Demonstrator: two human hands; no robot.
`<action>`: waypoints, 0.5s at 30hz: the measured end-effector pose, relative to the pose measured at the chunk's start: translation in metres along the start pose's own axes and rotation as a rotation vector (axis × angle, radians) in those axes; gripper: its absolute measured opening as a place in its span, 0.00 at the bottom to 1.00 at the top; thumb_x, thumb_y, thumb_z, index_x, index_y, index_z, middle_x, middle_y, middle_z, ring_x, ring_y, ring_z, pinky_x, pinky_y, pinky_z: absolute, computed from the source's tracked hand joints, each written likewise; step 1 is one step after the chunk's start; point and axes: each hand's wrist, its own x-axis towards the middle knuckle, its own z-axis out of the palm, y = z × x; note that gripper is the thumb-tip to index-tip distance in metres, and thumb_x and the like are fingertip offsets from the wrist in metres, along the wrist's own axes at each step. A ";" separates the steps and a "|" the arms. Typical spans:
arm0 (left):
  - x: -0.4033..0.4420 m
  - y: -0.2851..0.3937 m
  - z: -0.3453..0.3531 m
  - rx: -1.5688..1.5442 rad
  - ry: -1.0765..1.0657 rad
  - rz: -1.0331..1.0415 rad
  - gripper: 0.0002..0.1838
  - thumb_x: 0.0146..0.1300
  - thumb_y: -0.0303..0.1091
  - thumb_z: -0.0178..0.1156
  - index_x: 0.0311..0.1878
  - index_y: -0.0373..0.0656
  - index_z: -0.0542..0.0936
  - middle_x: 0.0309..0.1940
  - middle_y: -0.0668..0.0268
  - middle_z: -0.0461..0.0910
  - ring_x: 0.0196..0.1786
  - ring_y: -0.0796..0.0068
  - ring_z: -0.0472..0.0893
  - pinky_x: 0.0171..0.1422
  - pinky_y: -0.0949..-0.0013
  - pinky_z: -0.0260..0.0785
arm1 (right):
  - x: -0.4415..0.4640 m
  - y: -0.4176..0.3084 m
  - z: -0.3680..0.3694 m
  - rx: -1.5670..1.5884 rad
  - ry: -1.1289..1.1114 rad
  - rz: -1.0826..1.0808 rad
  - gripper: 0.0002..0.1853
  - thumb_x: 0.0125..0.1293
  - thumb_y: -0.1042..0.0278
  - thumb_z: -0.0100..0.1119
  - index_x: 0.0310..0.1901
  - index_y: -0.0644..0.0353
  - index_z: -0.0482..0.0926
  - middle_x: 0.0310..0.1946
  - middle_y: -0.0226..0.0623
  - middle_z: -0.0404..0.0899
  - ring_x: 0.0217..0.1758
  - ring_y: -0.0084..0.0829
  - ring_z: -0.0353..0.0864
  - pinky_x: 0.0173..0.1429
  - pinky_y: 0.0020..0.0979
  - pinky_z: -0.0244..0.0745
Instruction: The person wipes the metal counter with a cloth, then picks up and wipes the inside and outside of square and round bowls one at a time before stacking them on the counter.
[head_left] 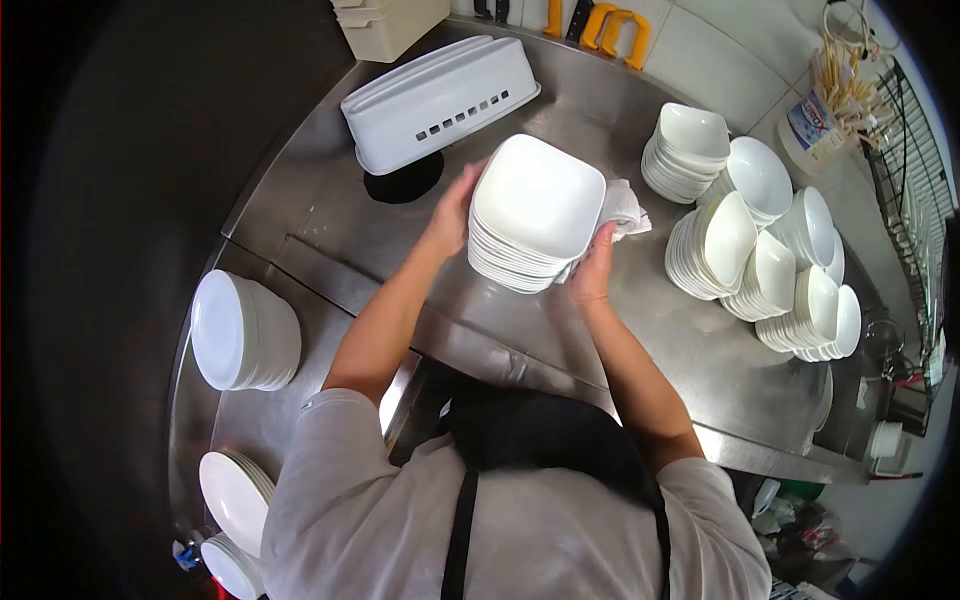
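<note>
A tall stack of white square bowls [540, 200] is between my two hands over the steel counter. My left hand [456, 212] is pressed along the stack's left side, its fingertips hidden behind the bowls. On the right side my right hand [596, 266] grips the stack low down, with the thumb pointing up. A crumpled white cloth [624, 210] shows beside the stack by my right fingers; whether that hand also holds it I cannot tell. Whether the stack's base touches the counter is unclear.
Several stacks of white bowls [708, 245] stand on the right. An upturned pale basket [440, 105] lies at the back left, near a dark round hole [404, 180]. Round plates [222, 330] are piled at left. A tub of wooden sticks [812, 130] stands at the back right.
</note>
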 end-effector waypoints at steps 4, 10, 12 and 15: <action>-0.021 -0.046 -0.024 0.147 -0.011 0.086 0.45 0.74 0.67 0.31 0.78 0.37 0.53 0.76 0.59 0.58 0.78 0.66 0.57 0.81 0.63 0.45 | 0.014 0.033 -0.031 -0.120 -0.053 0.056 0.32 0.78 0.44 0.42 0.70 0.65 0.63 0.68 0.39 0.68 0.70 0.31 0.67 0.73 0.35 0.63; -0.016 -0.045 -0.028 0.092 -0.033 0.122 0.49 0.71 0.73 0.32 0.75 0.34 0.58 0.71 0.57 0.66 0.73 0.66 0.65 0.77 0.63 0.54 | 0.000 0.033 0.000 -0.358 0.049 -0.071 0.34 0.80 0.41 0.34 0.62 0.71 0.71 0.59 0.43 0.76 0.62 0.33 0.76 0.64 0.33 0.69; -0.015 -0.041 -0.026 -0.012 -0.016 0.055 0.51 0.69 0.75 0.34 0.73 0.33 0.61 0.68 0.57 0.70 0.70 0.66 0.68 0.75 0.63 0.58 | -0.005 0.043 -0.008 -0.510 0.045 -0.110 0.33 0.80 0.43 0.36 0.62 0.70 0.72 0.58 0.43 0.78 0.60 0.33 0.76 0.63 0.33 0.70; -0.011 -0.049 -0.035 -0.067 0.049 0.024 0.52 0.67 0.77 0.37 0.71 0.33 0.64 0.65 0.58 0.72 0.67 0.67 0.71 0.73 0.64 0.61 | -0.003 0.046 -0.026 -0.976 -0.038 -0.228 0.32 0.80 0.44 0.38 0.61 0.70 0.72 0.56 0.41 0.79 0.59 0.32 0.77 0.61 0.33 0.71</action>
